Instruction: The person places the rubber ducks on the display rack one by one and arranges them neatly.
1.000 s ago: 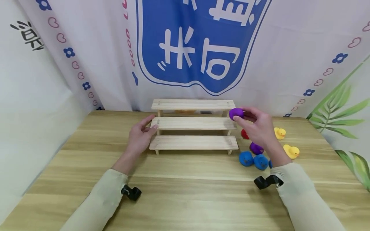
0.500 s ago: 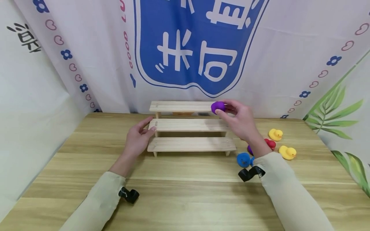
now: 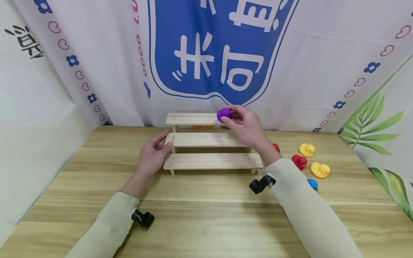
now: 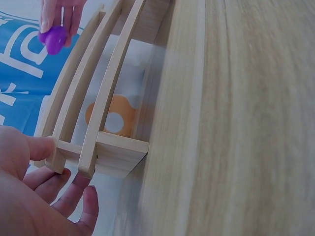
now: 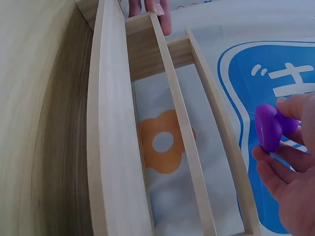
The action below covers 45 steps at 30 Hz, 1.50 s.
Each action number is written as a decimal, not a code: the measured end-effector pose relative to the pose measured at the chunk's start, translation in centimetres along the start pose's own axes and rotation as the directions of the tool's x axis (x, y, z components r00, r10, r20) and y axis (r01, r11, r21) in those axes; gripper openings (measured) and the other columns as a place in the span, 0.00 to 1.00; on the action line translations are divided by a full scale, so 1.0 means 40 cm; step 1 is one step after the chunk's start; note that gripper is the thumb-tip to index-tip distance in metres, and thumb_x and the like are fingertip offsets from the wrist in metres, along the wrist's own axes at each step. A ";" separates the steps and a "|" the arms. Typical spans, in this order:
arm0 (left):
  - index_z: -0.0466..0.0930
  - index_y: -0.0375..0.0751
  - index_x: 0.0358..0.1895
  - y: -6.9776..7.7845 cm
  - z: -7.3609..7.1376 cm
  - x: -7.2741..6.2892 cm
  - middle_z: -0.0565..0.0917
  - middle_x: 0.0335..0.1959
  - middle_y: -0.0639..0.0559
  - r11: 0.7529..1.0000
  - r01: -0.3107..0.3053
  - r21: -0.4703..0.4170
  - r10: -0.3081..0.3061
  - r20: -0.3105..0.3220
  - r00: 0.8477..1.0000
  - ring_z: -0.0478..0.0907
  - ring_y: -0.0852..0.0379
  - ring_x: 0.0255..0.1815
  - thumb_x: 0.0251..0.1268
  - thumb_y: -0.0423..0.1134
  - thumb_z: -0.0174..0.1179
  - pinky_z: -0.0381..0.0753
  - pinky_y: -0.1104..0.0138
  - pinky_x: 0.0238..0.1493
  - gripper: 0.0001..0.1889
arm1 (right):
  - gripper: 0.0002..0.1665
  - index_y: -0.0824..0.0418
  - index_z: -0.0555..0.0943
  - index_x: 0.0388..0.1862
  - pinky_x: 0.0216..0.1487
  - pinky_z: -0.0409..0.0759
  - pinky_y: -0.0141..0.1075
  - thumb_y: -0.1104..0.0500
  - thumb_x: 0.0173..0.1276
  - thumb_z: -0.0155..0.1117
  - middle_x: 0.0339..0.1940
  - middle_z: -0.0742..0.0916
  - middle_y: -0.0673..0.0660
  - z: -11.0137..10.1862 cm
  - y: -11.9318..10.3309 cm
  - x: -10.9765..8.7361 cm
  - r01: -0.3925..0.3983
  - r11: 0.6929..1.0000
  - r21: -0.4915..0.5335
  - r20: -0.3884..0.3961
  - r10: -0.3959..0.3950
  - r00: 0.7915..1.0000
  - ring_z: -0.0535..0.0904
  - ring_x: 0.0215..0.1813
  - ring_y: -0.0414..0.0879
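A purple rubber duck (image 3: 224,115) is pinched between the thumb and fingers of my right hand (image 3: 248,126). In the right wrist view the duck (image 5: 268,129) hangs clear of the wood, beyond the top tier. Below and around it stands a three-tier wooden display shelf (image 3: 209,161). My left hand (image 3: 151,157) grips the left end of this shelf, thumb on the middle board and fingers against its end, as the left wrist view shows. The right hand and forearm hide part of the shelf's right side.
Right of the shelf lie two yellow ducks (image 3: 320,170), a red duck (image 3: 299,162), another red one (image 3: 276,147) partly hidden, and a blue duck (image 3: 312,184) half behind the right sleeve. A printed curtain (image 3: 129,104) hangs close behind the shelf.
My right hand has carried the purple duck leftward from the shelf's right end to above the top tier. The left hand keeps its hold on the shelf's left end.
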State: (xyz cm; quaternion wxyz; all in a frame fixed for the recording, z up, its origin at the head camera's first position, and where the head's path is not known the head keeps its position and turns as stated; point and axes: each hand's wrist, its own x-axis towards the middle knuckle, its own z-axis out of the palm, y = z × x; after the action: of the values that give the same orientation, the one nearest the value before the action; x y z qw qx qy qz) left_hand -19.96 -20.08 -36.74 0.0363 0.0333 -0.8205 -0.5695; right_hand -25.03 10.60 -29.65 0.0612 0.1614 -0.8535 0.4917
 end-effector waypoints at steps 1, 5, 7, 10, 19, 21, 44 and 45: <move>0.67 0.52 0.82 0.000 0.000 0.000 0.67 0.83 0.48 1.000 -0.002 0.004 0.002 0.000 1.000 0.80 0.51 0.63 0.82 0.42 0.60 0.79 0.80 0.43 0.29 | 0.27 0.57 0.80 0.71 0.71 0.83 0.49 0.50 0.78 0.68 0.67 0.85 0.61 0.006 -0.003 0.004 -0.002 1.000 -0.011 0.005 0.002 1.000 0.83 0.66 0.56; 0.68 0.53 0.81 0.000 0.000 -0.002 0.68 0.83 0.48 1.000 -0.007 0.011 0.007 0.001 1.000 0.80 0.60 0.53 0.82 0.43 0.60 0.78 0.78 0.39 0.29 | 0.27 0.57 0.79 0.71 0.70 0.83 0.49 0.50 0.78 0.68 0.67 0.85 0.61 0.028 -0.012 0.024 0.001 0.999 -0.043 0.025 0.000 1.000 0.83 0.67 0.56; 0.68 0.54 0.81 0.001 0.000 -0.004 0.68 0.83 0.48 1.000 -0.006 0.011 0.006 0.003 1.000 0.79 0.64 0.48 0.81 0.43 0.60 0.77 0.78 0.36 0.29 | 0.27 0.57 0.78 0.72 0.70 0.84 0.48 0.50 0.78 0.68 0.68 0.84 0.61 0.040 -0.016 0.035 0.006 0.999 -0.052 0.034 -0.004 0.999 0.83 0.67 0.56; 0.68 0.54 0.81 0.002 -0.002 -0.006 0.69 0.83 0.48 1.000 -0.004 0.004 0.004 0.005 1.000 0.78 0.67 0.44 0.81 0.44 0.61 0.75 0.77 0.33 0.29 | 0.27 0.58 0.78 0.72 0.69 0.84 0.48 0.51 0.78 0.68 0.67 0.84 0.61 0.057 -0.021 0.048 0.014 0.999 -0.046 0.045 -0.012 0.999 0.83 0.66 0.56; 0.68 0.55 0.81 0.001 -0.002 -0.004 0.70 0.82 0.49 1.000 0.002 0.005 -0.002 0.007 1.000 0.78 0.66 0.44 0.81 0.45 0.61 0.75 0.76 0.33 0.29 | 0.26 0.56 0.78 0.71 0.67 0.85 0.45 0.51 0.79 0.67 0.66 0.84 0.59 0.104 -0.029 0.075 0.007 1.000 -0.027 0.074 -0.005 0.997 0.82 0.63 0.52; 0.68 0.54 0.81 0.001 -0.002 -0.003 0.70 0.82 0.49 1.000 0.002 0.010 -0.002 0.002 1.000 0.79 0.65 0.46 0.81 0.45 0.61 0.76 0.77 0.35 0.29 | 0.27 0.57 0.78 0.72 0.67 0.85 0.45 0.51 0.79 0.67 0.66 0.84 0.58 0.114 -0.033 0.080 0.010 1.000 -0.029 0.075 -0.008 0.997 0.82 0.63 0.52; 0.68 0.52 0.81 -0.002 -0.003 -0.003 0.70 0.82 0.48 1.000 -0.006 0.020 0.006 -0.003 1.000 0.81 0.56 0.57 0.81 0.46 0.61 0.81 0.78 0.43 0.30 | 0.27 0.56 0.76 0.73 0.73 0.81 0.46 0.50 0.81 0.65 0.71 0.82 0.59 0.187 -0.068 0.104 -0.004 1.000 -0.007 0.142 0.005 0.990 0.80 0.68 0.53; 0.68 0.52 0.81 -0.001 -0.003 -0.003 0.70 0.82 0.48 1.000 -0.005 0.019 0.005 -0.003 1.000 0.81 0.56 0.56 0.81 0.46 0.61 0.80 0.78 0.43 0.30 | 0.26 0.56 0.76 0.73 0.74 0.80 0.46 0.50 0.81 0.65 0.71 0.82 0.59 0.190 -0.070 0.105 -0.005 1.000 -0.004 0.145 0.005 0.989 0.80 0.68 0.53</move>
State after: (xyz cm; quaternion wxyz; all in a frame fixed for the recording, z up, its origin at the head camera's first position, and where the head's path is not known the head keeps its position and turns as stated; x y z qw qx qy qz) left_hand -19.82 -20.21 -36.75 0.0388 0.0325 -0.8260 -0.5614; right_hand -27.61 1.86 -30.12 -0.0020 0.1944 -0.8571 0.4771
